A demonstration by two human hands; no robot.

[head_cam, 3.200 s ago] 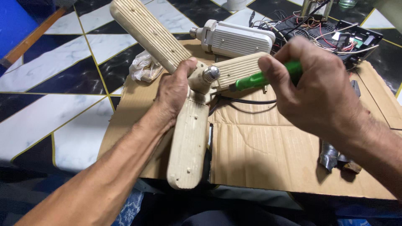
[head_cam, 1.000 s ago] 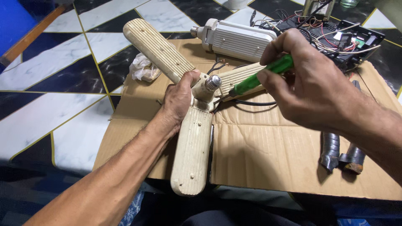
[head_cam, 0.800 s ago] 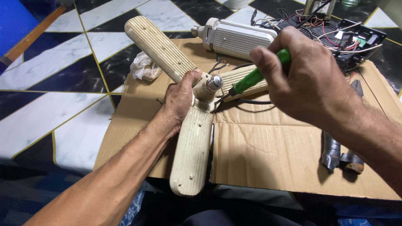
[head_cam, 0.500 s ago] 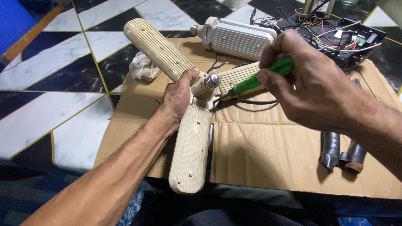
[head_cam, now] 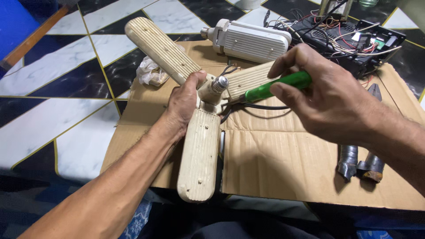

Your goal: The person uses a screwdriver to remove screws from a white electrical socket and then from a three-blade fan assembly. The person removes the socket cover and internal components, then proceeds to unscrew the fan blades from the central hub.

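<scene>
- The flat brown cardboard sheet (head_cam: 274, 163) covers the black-and-white tiled floor (head_cam: 57, 84).
- The cream three-bladed folding lamp with a metal screw base (head_cam: 199, 146) lies at the sheet's left, one blade pointing near.
- A white ribbed lamp (head_cam: 252, 42) lies beyond it.
- The right hand (head_cam: 327, 99) pinches the green-handled screwdriver (head_cam: 274, 86), tip near the hub.
- The left hand (head_cam: 183, 104) clasps the hub.
- Grey-handled pliers (head_cam: 361, 161) rest at the right.

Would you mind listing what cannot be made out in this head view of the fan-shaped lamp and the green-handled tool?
- Tip of the green-handled screwdriver: hidden behind the beige three-bladed lamp.
- Rear of the tool handle: covered by the right hand.
- Lamp hub: partly covered by the left hand.
- Black wired electronics box: cut by the top edge.
</scene>
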